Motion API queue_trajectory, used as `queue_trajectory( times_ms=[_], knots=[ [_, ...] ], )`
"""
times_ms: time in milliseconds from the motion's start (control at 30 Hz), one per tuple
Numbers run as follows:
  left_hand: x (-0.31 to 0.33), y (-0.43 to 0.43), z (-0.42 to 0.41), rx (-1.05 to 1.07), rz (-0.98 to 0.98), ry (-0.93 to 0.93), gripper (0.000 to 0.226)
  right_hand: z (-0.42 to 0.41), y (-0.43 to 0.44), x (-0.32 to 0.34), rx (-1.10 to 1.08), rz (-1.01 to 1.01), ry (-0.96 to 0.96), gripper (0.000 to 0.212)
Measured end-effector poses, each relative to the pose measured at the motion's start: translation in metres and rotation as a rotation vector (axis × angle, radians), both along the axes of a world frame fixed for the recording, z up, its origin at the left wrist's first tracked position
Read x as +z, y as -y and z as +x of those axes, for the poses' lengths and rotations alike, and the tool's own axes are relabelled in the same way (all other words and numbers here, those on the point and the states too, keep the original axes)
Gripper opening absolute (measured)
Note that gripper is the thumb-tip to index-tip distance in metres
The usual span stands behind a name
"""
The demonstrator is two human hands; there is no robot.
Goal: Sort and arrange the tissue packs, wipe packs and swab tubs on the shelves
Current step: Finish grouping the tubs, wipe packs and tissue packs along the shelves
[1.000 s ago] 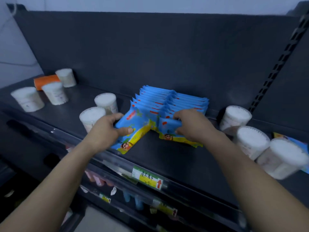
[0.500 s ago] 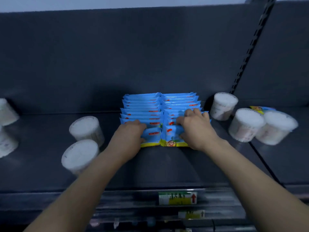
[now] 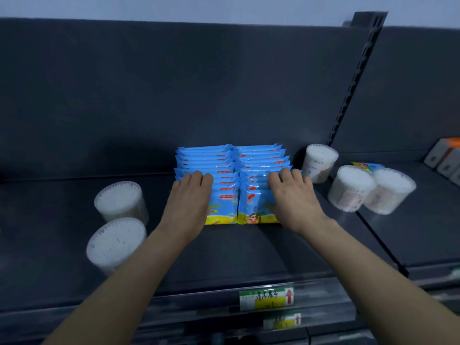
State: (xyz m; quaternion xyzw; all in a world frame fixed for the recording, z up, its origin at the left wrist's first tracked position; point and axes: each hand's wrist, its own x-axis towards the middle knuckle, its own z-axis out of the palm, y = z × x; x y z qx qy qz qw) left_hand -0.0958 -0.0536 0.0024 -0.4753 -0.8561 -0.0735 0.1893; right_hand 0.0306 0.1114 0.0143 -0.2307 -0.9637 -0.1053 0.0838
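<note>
Two side-by-side rows of blue wipe packs point(image 3: 224, 158) stand on the dark shelf point(image 3: 249, 257), leaning against the back panel. My left hand point(image 3: 189, 200) lies flat on the front of the left row, fingertips over the pack tops. Over on the right row, my right hand point(image 3: 293, 197) rests the same way. Two white swab tubs point(image 3: 120, 201) point(image 3: 115, 241) stand to the left of the packs. Three more swab tubs point(image 3: 319, 165) point(image 3: 351, 188) point(image 3: 390, 190) lie tilted to the right.
A single blue-and-yellow pack point(image 3: 366, 166) lies behind the right tubs on the neighbouring shelf. Grey and orange boxes point(image 3: 445, 158) sit at the far right. A slotted upright point(image 3: 353, 80) divides the two bays. A price label point(image 3: 266, 298) hangs on the shelf's front rail.
The front packs, splayed a second ago, now stand squared in two rows. Both hands have gone from gripping them to lying flat on the rows. The view has swung to face the shelf.
</note>
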Motion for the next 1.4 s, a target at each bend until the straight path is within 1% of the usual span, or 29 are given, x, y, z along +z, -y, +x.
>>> queue_trajectory(
  times_ms=[133,200,300,367,467,600,700,800,900,1033,1133,1267,1400],
  knots=[
    [-0.004,-0.004,-0.002,-0.021,0.048,0.018,0.055,0.000,-0.001,-0.001,0.010,0.015,-0.003,0.043],
    [-0.004,-0.004,-0.001,-0.011,0.030,0.024,0.053,0.000,-0.002,0.001,0.031,-0.010,0.005,0.042],
    [0.001,-0.003,0.002,0.032,0.029,0.125,0.047,0.005,-0.005,0.009,0.077,-0.134,-0.024,0.040],
    [0.007,-0.002,0.004,0.028,0.080,0.209,0.047,0.010,-0.009,0.014,0.091,-0.230,-0.110,0.036],
    [0.017,-0.010,0.008,-0.040,0.240,0.269,0.037,0.022,-0.017,0.018,0.079,-0.318,-0.273,0.031],
    [0.025,-0.035,0.022,-0.171,0.337,0.350,0.024,0.050,-0.035,0.022,0.024,-0.354,-0.382,0.024],
    [0.031,-0.060,0.043,-0.245,0.370,0.397,0.019,0.077,-0.058,0.026,-0.039,-0.331,-0.420,0.021],
    [0.037,-0.090,0.069,-0.314,0.366,0.423,0.015,0.104,-0.088,0.030,-0.106,-0.333,-0.451,0.026],
    [0.041,-0.122,0.094,-0.343,0.360,0.444,0.015,0.131,-0.124,0.031,-0.160,-0.332,-0.460,0.031],
    [0.042,-0.175,0.125,-0.346,0.364,0.471,0.017,0.159,-0.178,0.030,-0.180,-0.355,-0.473,0.032],
    [0.044,-0.223,0.151,-0.358,0.364,0.521,0.017,0.180,-0.228,0.031,-0.191,-0.353,-0.433,0.033],
    [0.044,-0.265,0.170,-0.283,0.336,0.567,0.016,0.191,-0.282,0.027,-0.213,-0.403,-0.373,0.037],
    [0.040,-0.280,0.171,-0.199,0.295,0.563,0.018,0.181,-0.313,0.016,-0.232,-0.492,-0.298,0.038]
  ],
)
